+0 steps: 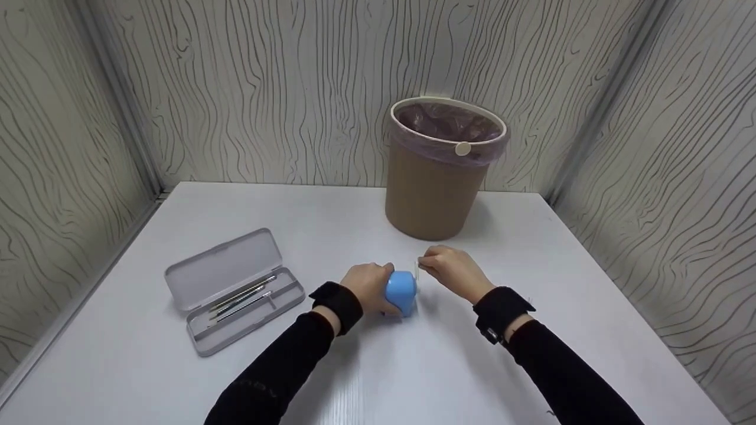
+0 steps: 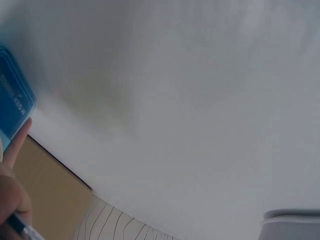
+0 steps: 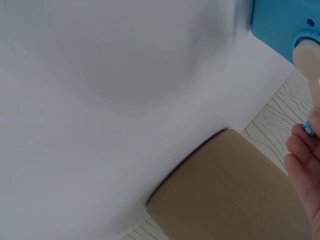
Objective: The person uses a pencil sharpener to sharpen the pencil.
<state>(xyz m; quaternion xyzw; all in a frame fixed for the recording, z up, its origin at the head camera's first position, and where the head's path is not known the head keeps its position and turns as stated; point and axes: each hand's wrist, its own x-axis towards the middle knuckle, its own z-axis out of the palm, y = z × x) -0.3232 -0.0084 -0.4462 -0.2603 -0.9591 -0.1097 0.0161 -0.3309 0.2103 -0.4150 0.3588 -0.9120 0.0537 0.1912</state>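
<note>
Both hands [image 1: 413,280] grip rounded blue sharpener [image 1: 401,292] (smooth plastic).

Open case [image 1: 235,290] left on table [image 1: 531,236], bin [image 1: 440,168] at back, sharpener [image 1: 402,291] in middle between hands.

A white surface [image 1: 472,378] fills the space between patterned walls. A tan bin [image 1: 434,189] with a clear liner stands on it near the far edge. An open grey case [image 1: 236,292] holding slim metal tools lies on the left side. A blue sharpener [image 1: 403,292] sits on the middle of it.
</note>
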